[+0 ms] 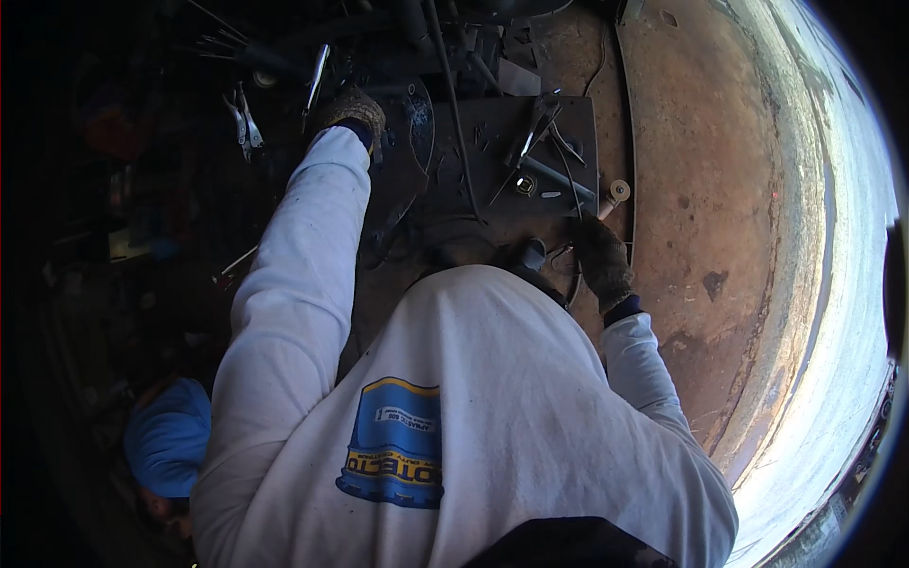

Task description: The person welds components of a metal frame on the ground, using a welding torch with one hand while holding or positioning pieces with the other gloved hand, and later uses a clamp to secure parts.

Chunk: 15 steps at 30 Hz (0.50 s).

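My right hand (603, 260), in a dark work glove, is closed beside the table's right edge. From it sticks out a tool with a small round head (618, 191), perhaps a grinder; its body is mostly hidden by the glove. My left hand (355, 112), also gloved, reaches far forward over the dark work area. Its fingers are lost in shadow. Close to it, a shiny metal bar (318, 78) stands at a slant, and I cannot tell whether the hand touches it. Left of that lie locking pliers (243, 123).
A dark metal table (578, 118) bears clamps or pliers (535, 133), a grey tube (559, 177) and a small ring-shaped part (525, 185). A black cable (454, 114) crosses it. Brown, stained floor (710, 189) lies to the right. A person in a blue cap (170, 435) is at the lower left.
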Tool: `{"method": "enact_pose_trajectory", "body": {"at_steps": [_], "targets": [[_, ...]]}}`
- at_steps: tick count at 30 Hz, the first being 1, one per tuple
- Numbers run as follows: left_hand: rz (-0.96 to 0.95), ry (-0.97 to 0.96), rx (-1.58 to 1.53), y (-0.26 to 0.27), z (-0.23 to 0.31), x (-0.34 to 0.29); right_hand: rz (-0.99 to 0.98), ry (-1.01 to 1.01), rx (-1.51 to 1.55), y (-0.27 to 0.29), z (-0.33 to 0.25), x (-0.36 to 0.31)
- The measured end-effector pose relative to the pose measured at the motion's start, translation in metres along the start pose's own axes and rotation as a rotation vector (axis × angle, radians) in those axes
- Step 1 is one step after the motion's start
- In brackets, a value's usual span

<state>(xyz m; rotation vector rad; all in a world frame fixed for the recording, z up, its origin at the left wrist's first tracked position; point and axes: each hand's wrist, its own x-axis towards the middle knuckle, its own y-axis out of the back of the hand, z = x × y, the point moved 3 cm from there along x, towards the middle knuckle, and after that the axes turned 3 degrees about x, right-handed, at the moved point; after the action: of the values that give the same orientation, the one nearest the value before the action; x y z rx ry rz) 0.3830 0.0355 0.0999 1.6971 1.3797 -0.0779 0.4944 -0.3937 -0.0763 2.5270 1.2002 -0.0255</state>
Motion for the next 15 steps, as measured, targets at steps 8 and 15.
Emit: {"method": "enact_pose_trajectory", "body": {"at_steps": [8, 15], "targets": [[-0.030, 0.034, -0.210, -0.024, -0.028, 0.015, -0.147, 0.322, -0.384, -0.011, -0.025, 0.015], [0.321, 0.234, -0.746, -0.035, -0.039, -0.019, -0.387, 0.217, 0.067, -0.060, -0.064, 0.042]]}}
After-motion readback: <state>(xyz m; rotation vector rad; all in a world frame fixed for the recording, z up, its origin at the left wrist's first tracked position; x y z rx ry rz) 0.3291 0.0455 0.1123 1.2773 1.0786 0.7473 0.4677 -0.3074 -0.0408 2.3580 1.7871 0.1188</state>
